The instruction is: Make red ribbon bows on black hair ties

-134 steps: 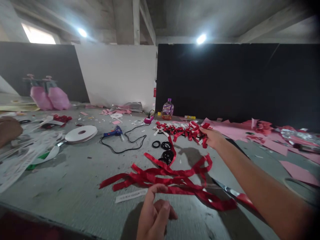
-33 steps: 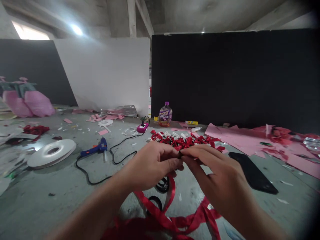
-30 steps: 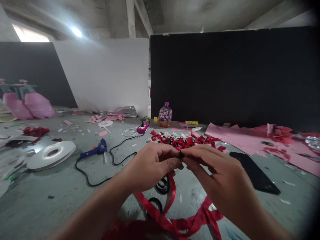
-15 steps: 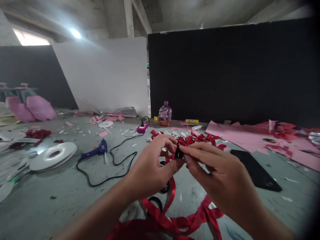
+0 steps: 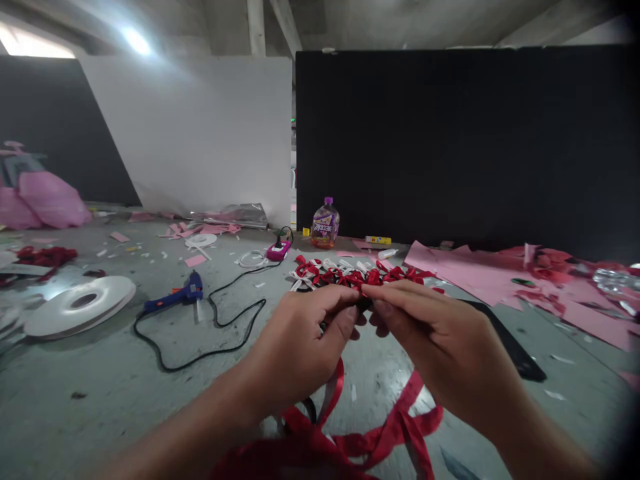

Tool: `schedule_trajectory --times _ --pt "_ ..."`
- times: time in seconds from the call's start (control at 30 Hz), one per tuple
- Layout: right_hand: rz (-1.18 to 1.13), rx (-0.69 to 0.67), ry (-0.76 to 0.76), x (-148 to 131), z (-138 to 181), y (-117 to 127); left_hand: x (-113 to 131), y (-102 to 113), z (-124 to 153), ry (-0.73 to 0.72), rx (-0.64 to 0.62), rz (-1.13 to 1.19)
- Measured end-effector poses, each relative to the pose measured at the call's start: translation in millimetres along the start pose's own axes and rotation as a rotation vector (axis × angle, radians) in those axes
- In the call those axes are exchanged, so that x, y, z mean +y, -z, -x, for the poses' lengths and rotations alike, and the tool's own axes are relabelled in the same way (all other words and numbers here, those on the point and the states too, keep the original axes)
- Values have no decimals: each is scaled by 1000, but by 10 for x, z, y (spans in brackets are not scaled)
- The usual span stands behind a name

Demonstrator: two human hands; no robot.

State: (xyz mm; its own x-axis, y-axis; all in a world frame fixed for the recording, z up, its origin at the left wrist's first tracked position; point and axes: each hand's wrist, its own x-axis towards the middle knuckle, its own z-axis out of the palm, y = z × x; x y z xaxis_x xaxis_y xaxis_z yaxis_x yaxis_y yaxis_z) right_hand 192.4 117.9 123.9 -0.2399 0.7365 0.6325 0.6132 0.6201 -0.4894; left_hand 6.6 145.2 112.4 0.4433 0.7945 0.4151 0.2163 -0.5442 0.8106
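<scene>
Pinching a small black bit [image 5: 365, 305] (mostly hidden) between left hand [image 5: 300, 343] and right hand [image 5: 443, 350] fingertips; red bows [image 5: 350, 273] at 12 o'clock, loose ribbon [image 5: 407, 400] at 6.

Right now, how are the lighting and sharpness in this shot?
Head view: the ceiling light flares top left; the right corners vignette dark; the left hand and right hand, pinching a small dark piece, look slightly soft; the wide-angle lens bends the edges.

One head-worn camera, looking forward and slightly down across the desk [image 5: 100, 400]. Left hand [image 5: 300, 347] and right hand [image 5: 445, 353] sit very near, low centre (forearms enter from the bottom edge); black board [image 5: 450, 147] and white board [image 5: 200, 133] stand far off behind.
</scene>
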Motion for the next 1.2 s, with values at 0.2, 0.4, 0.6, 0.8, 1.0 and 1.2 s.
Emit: schedule_trajectory --times 0.2,0.4,0.6,0.8,1.0,1.2 --pt "-61 -22 -1 16 5 -49 -4 12 -37 109 -30 83" --pt "21 22 -19 27 15 -96 -40 -12 -36 115 -4 1" --pt "96 25 56 -25 14 -47 -56 5 -47 155 -65 113" --pt "91 -39 80 20 16 -20 -79 32 -81 295 -215 438" --pt "140 58 37 30 32 -52 -90 36 -106 428 -216 727" --pt "154 99 20 -31 25 -57 -92 53 -95 428 -198 638"
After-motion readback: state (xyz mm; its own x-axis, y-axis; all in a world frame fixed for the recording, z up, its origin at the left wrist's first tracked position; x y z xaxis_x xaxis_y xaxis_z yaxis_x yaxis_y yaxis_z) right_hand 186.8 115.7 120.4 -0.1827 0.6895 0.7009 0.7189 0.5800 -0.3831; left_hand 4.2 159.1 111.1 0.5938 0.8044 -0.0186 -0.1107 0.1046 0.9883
